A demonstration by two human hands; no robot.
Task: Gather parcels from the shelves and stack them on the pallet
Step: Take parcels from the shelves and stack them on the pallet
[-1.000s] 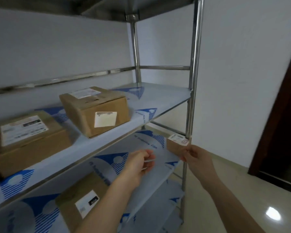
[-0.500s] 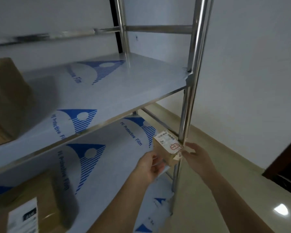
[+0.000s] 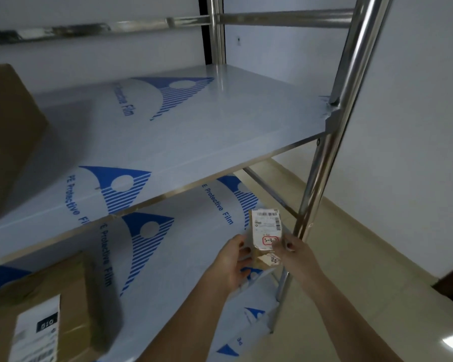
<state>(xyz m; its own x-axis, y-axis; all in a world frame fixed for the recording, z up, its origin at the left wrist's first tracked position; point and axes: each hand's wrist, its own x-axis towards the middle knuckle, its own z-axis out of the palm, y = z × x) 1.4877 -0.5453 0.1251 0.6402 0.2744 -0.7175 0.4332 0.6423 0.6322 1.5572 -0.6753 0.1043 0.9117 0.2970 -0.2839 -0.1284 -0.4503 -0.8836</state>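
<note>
Both forearms reached forward from the bottom of the view toward the right end of the metal shelving. The left hand [image 3: 230, 265] was turned with the palm to the right, and its fingers curled round the left side of a small parcel [image 3: 266, 236]. The right hand [image 3: 294, 253] came from the other side, and its fingertips pinched the right edge of the same parcel. So the two hands held one parcel between them, and neither hand was spread wide.

The small parcel was brown with a white barcode label on top and a red-framed handwritten mark below it. It stood at the front right corner of the lower shelf [image 3: 183, 257], just beside the shiny front post [image 3: 324, 158]. Whether it touched the shelf or was lifted off it could not be told.

Three parcels were visible in all. Besides the small one, a bigger brown box [image 3: 53, 309] with a white label lay on the lower shelf at the left, well apart from the hands. A third brown box [image 3: 8, 137] sat on the upper shelf [image 3: 207, 131] at the far left, partly cut by the frame. Both shelves were covered with white protective film with blue printed marks. A pale floor [image 3: 377, 270] showed at the right.
</note>
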